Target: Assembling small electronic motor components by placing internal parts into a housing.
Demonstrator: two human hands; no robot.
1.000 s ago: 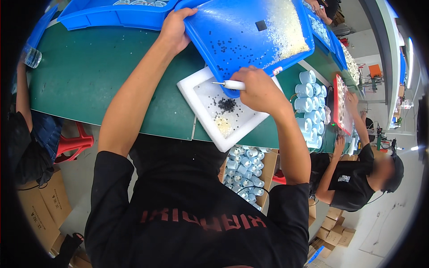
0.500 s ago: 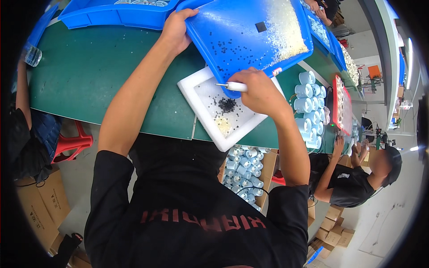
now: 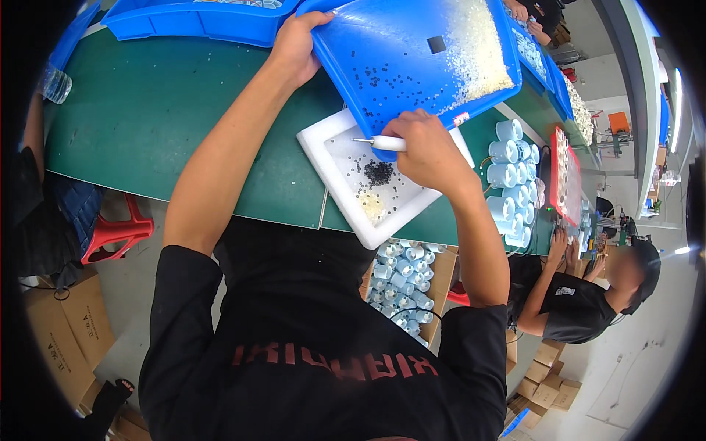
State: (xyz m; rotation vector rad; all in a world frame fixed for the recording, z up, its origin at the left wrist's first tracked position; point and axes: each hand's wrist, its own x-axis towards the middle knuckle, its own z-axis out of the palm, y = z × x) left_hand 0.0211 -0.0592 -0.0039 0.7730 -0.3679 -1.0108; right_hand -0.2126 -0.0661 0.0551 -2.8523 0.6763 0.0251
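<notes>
Our left grip (image 3: 296, 50) pinches the rim of a blue tray (image 3: 390, 40), its near corner over a white foam tray (image 3: 333, 189) on the green table (image 3: 154, 110); our right grip (image 3: 428, 152) clasps a white-handled tool (image 3: 388, 143) at that corner.

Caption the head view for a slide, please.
Left hand grips blue tray; right hand holds white-handled tool above white tray.

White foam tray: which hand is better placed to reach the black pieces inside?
Probably the right hand: it's nearer the black pieces, its pen-like tool pointing over the tray. The left hand grips the blue bin, farther away.
</notes>
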